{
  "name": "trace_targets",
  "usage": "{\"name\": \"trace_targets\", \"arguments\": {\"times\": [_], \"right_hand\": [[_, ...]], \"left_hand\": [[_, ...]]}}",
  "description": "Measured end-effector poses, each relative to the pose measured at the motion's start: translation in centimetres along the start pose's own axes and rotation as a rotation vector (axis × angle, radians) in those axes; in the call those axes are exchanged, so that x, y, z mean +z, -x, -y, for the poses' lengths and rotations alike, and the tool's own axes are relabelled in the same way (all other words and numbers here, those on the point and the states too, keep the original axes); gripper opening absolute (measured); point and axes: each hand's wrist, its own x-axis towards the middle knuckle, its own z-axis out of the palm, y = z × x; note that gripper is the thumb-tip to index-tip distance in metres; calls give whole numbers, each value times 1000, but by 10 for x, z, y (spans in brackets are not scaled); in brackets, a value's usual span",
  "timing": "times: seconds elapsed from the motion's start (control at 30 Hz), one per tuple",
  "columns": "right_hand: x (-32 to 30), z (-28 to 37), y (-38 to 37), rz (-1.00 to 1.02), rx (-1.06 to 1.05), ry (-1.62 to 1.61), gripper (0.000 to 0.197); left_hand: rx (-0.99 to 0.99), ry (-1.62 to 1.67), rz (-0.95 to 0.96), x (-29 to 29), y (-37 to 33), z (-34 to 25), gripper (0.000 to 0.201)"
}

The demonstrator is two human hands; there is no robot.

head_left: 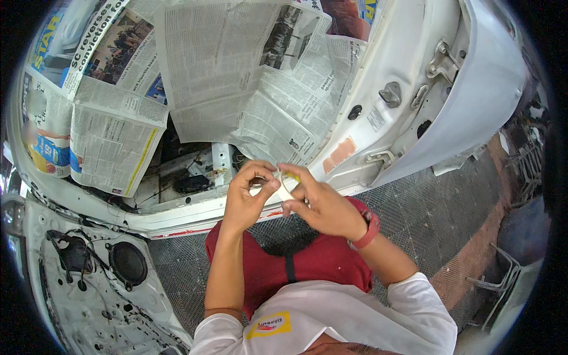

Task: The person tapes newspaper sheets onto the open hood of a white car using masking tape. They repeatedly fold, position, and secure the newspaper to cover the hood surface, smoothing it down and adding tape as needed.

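Observation:
Both of my hands meet in front of my lap, close to the car's door sill (pixel 195 220). Between them is a cream roll of masking tape (pixel 284 190), partly covered by my fingers, with a bit of yellow showing beside it. My left hand (pixel 245 198) is curled, its thumb and fingertips pinched at the tape's left edge. From the other side, my right hand (pixel 322 207) wraps its thumb and fingers about the roll. Sheets of newspaper (pixel 207 77) hang over the door opening just beyond my hands.
An open white door panel (pixel 89 296) with a round black speaker (pixel 128 265) stands at left. To the right, another open door (pixel 473 89) swings outward, its latch and hinges exposed. Dark patterned flooring (pixel 420 219) lies below, and a metal-framed chair (pixel 503 284) is at far right.

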Motion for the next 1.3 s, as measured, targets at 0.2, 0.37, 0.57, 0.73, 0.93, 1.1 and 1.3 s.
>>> {"name": "trace_targets", "arguments": {"times": [0.2, 0.37, 0.57, 0.73, 0.93, 1.1, 1.3], "right_hand": [[26, -54, 35, -49, 342, -128, 39], [45, -82, 62, -13, 364, -162, 22], [79, -122, 72, -603, 586, -864, 19], [14, -94, 74, -940, 378, -760, 29], [-6, 4, 30, -702, -367, -347, 49], [17, 17, 31, -701, -84, -521, 35], [10, 20, 33, -720, -213, -287, 36]], "left_hand": [[295, -717, -329, -59, -3, -48, 1], [327, -509, -554, -94, -18, -83, 4], [584, -718, -882, -101, -10, -131, 7], [658, -913, -124, -75, 7, -184, 5], [553, -869, 379, 15, -10, -169, 19], [581, -759, 243, 11, -20, -172, 21], [538, -708, 185, 7, -26, -159, 20]]}}
